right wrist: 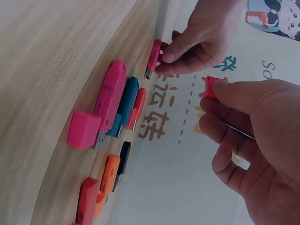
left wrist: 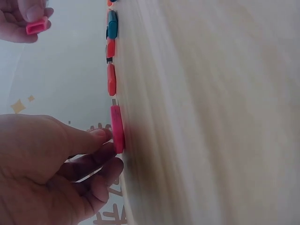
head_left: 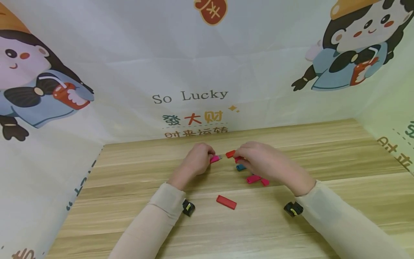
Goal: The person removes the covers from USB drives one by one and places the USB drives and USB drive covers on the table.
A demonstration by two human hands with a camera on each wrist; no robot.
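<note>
- Holding: left hand (head_left: 197,160), fingers and thumb pinched on a pink USB stick (head_left: 214,159) lying on the table (head_left: 323,158); bare metal plug points toward the right hand.
- Right hand (head_left: 258,160): fingertips closed on a small pink cap (right wrist: 210,87), held just above the table and apart from the stick.
- Red stick (head_left: 230,154): lies between the two hands, at the far side.
- Teal stick (head_left: 240,167): lies under the right hand's fingers.
- Pink stick with loose cap (head_left: 253,178): lies near the right wrist.
- Red rectangular piece (head_left: 226,202): lies alone, nearer the person, between the forearms.
- Backdrop (head_left: 190,96): printed sheet with cartoon figures, "So Lucky" lettering.
</note>
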